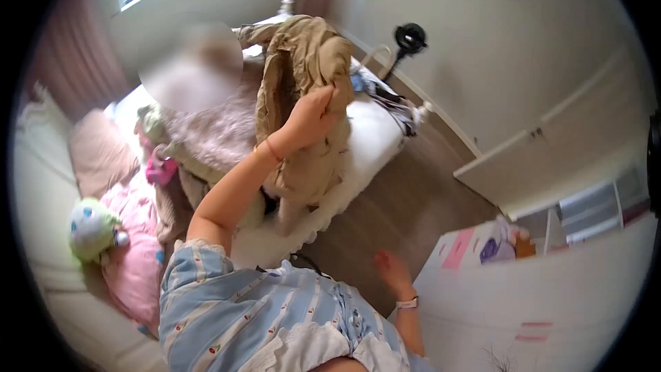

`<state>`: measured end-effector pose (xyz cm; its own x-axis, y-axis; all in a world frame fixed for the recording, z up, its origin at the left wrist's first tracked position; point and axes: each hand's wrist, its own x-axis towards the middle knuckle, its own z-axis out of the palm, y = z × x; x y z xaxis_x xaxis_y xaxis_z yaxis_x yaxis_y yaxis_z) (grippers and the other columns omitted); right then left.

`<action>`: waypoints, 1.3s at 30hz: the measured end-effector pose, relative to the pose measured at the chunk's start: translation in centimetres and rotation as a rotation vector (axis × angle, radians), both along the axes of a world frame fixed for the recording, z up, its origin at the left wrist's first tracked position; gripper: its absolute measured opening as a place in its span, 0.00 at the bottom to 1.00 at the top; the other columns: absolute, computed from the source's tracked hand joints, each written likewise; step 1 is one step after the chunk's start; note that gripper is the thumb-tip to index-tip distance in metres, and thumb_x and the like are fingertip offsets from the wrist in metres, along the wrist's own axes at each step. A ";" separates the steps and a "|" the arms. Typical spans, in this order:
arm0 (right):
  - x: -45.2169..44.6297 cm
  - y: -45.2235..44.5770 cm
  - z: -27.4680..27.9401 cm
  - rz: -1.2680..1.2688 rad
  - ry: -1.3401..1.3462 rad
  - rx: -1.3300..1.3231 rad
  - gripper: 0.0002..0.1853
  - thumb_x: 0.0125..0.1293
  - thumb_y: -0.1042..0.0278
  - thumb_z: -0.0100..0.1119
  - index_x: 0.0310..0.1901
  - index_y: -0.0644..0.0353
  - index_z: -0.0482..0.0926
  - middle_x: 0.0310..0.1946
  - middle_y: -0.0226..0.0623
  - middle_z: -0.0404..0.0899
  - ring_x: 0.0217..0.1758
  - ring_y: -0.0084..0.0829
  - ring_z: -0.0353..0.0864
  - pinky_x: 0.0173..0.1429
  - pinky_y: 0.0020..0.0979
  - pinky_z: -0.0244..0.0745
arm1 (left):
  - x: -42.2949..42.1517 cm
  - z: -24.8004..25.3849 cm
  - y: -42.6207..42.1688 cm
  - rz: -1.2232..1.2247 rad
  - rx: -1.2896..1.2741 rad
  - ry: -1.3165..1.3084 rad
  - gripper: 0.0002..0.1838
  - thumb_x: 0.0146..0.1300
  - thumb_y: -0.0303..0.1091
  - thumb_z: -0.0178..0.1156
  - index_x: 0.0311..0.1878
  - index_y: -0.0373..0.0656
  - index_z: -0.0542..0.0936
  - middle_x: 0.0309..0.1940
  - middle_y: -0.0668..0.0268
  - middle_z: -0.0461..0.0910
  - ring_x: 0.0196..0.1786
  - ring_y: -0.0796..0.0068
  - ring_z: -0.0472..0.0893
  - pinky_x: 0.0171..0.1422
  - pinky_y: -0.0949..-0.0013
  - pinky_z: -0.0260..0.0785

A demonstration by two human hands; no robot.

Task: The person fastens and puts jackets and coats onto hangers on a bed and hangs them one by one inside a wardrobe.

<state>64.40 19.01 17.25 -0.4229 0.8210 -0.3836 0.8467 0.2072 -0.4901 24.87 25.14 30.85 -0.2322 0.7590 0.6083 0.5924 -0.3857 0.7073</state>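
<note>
My left hand [318,109] is closed on a tan jacket [303,48], holding it up over the bed with its folds hanging down. An orange cord circles my left wrist. Low on the right, my right hand [394,272] hangs beside my body, slightly blurred, with its fingers apart and nothing in them. A pale band [407,302] is on that wrist. Behind the jacket lies a fluffy pinkish-grey garment [217,127] on the white bed [368,131]. Part of the view beside it is blurred out.
A green plush toy [91,229], a pink pillow [103,151] and a pink bundle [131,255] lie along the bed's left side. A black fan [411,39] stands behind the bed. White drawers [496,303] and a low cabinet [544,151] are on the right.
</note>
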 end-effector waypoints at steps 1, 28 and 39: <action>1.6 -0.1 0.8 -0.055 0.011 0.007 0.19 0.63 0.57 0.56 0.49 0.61 0.77 0.52 0.45 0.76 0.55 0.45 0.75 0.58 0.41 0.69 | 2.2 1.2 -0.7 -0.149 -0.085 0.083 0.12 0.50 0.28 0.57 0.37 0.34 0.69 0.32 0.45 0.72 0.39 0.41 0.70 0.43 0.58 0.66; 4.1 -23.1 13.2 -0.523 0.313 0.837 0.29 0.45 0.71 0.67 0.52 0.65 0.71 0.42 0.51 0.76 0.45 0.51 0.76 0.47 0.41 0.71 | 14.9 8.6 -7.5 -1.560 -0.118 0.219 0.29 0.37 0.20 0.63 0.50 0.28 0.74 0.49 0.51 0.78 0.51 0.65 0.77 0.51 0.66 0.71; -0.3 -46.3 21.5 -0.928 0.070 0.778 0.25 0.51 0.53 0.69 0.44 0.66 0.77 0.34 0.48 0.78 0.37 0.45 0.80 0.38 0.37 0.71 | 28.6 7.8 -15.1 -2.161 -0.359 0.347 0.27 0.45 0.32 0.73 0.48 0.31 0.76 0.42 0.58 0.81 0.47 0.67 0.79 0.52 0.65 0.68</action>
